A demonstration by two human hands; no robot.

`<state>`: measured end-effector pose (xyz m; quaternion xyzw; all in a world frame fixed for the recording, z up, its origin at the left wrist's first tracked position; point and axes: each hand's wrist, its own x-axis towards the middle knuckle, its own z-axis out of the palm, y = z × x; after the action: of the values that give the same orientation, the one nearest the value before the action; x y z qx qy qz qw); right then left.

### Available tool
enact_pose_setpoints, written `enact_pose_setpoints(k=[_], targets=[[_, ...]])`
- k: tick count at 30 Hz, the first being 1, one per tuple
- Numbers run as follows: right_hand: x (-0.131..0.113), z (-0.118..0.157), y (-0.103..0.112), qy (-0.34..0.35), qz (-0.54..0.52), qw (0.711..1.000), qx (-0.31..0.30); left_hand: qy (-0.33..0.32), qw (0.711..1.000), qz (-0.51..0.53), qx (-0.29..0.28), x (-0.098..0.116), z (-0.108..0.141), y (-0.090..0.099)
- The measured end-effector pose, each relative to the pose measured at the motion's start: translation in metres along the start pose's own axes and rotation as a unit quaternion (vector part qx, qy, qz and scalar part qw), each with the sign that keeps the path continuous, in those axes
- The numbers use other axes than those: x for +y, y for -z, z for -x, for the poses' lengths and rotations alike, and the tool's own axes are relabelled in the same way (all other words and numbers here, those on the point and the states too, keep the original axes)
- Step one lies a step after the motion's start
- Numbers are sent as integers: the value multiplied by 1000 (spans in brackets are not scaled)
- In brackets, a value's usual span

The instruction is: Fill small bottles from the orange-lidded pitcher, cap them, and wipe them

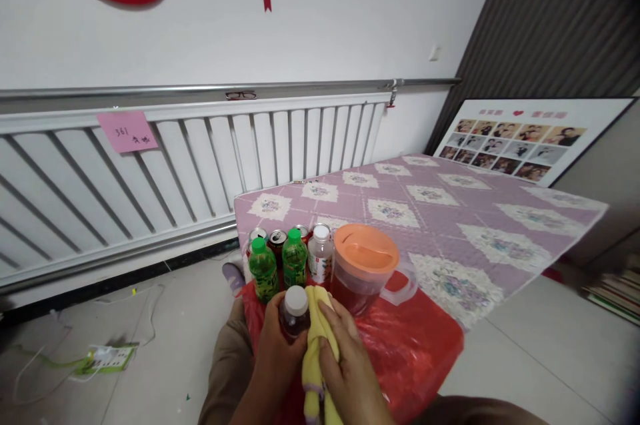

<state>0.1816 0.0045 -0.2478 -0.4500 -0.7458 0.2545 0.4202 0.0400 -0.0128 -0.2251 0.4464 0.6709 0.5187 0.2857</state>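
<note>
My left hand (276,343) is wrapped around a white-capped bottle (296,305) that looks dark below the cap. Pressed against its right side is a folded yellow cloth (316,318), gripped in my right hand (349,352). Just beyond my hands stand two green-capped, green-labelled bottles (263,275) and a clear bottle with a white cap (321,255). To the right of these is a clear plastic pitcher with an orange lid (367,248). Several drink cans (278,237) stand behind the bottles, partly hidden.
Red plastic sheeting (415,345) lies under the things, over a purple floral cover (390,212). A white radiator (200,165) lines the wall. A power strip (107,358) with cables lies on the floor at left. A photo board (560,115) leans at the far right.
</note>
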Motion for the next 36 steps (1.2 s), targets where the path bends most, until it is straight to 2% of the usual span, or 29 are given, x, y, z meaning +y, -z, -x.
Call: enact_pose_setpoints(k=[9,12,16,19,27,36], targets=[[31,1,-20,-64,24,995,-68,9,1000,-2,2,-1,2,-1],[27,3,-13,-54,31,997,-54,9,1000,-2,-4,-3,1,-2],[10,-2,-1,-12,21,1000,-19,4,1000,10,-6,-7,0,-3],[5,-6,1,9,18,1000,-18,0,1000,11,0,-9,0,-3],[24,4,-14,-56,35,993,-102,9,1000,0,3,-6,2,-3],[18,12,-6,-67,24,993,-92,2,1000,-9,7,-3,2,-2]])
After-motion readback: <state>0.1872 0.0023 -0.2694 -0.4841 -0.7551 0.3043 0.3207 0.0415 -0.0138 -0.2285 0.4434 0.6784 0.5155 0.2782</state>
